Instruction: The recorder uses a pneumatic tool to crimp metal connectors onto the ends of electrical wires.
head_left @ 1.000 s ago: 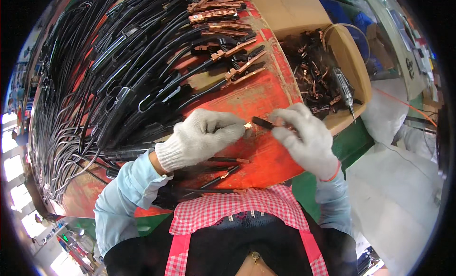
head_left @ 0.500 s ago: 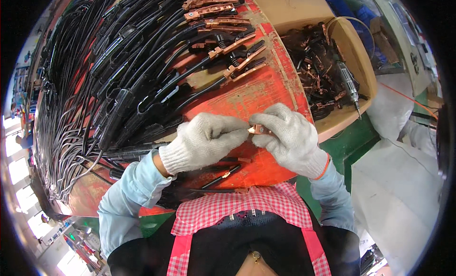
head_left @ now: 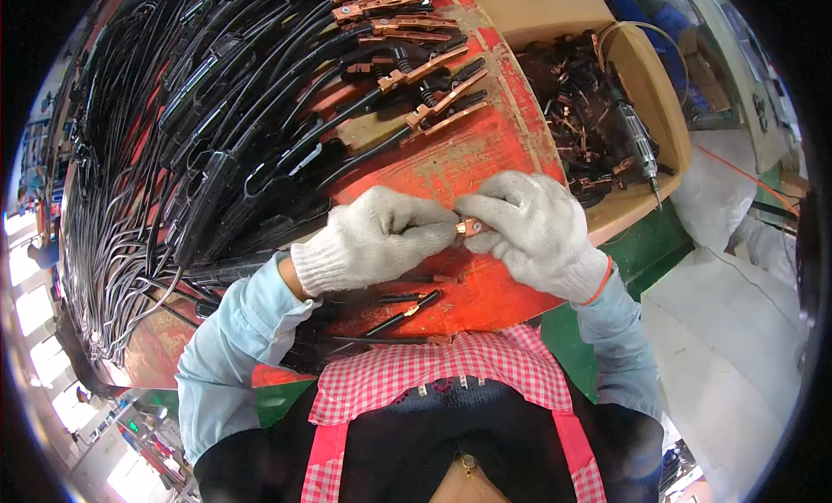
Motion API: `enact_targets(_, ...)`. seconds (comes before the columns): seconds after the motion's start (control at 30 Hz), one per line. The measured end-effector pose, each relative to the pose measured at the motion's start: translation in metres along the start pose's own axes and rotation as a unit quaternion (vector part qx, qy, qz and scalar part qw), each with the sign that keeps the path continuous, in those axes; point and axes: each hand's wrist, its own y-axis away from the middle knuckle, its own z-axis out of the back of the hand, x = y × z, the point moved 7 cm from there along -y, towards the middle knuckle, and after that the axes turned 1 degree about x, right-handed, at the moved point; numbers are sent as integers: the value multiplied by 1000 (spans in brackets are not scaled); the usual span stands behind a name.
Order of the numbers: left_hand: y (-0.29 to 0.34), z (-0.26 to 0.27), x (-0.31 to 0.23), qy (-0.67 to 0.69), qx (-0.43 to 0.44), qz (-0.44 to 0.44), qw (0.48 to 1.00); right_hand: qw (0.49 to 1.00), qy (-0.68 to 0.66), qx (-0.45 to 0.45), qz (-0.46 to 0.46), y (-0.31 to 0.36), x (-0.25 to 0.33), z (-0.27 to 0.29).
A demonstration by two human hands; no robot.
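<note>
Both my hands wear whitish knit gloves and meet above the red worktable (head_left: 511,299). My right hand (head_left: 542,234) is closed, pinching a small copper clamp part (head_left: 472,227) with a round screw-like spot and a brighter brassy end. My left hand (head_left: 373,240) has thumb and forefinger pressed together right at that brassy end. Whatever lies between the left fingertips is hidden. Below the hands, a short black rod-like piece with a bright metal section (head_left: 423,302) lies near the apron.
Black cables with copper jaws (head_left: 446,104) and black handles lie in rows over the table's left and far side. At the right stands a tan bin (head_left: 672,130) of dark and copper parts. A powered screwdriver (head_left: 639,143) rests over it.
My right hand and the copper part have shifted slightly, and more of the part's face shows now. My left hand stays nearly where it was. The whole view has moved a little.
</note>
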Motion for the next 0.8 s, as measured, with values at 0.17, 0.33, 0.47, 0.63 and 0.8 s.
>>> enact_targets(0.17,2,-2,-7,-47,1,16,999,1000,26,-1,9,2,5,2)
enact_targets(0.33,-1,-2,-5,-50,21,59,997,995,69,37,55,-4,12,-5)
enact_targets(0.47,0,-3,-8,-79,19,34,996,995,69,1,78,-3,12,-5)
enact_targets(0.63,2,-3,0,-44,56,74,995,995,50,42,80,-3,10,-6)
enact_targets(0.8,2,-4,-2,-82,71,84,991,989,74,55,118,-2,17,-17)
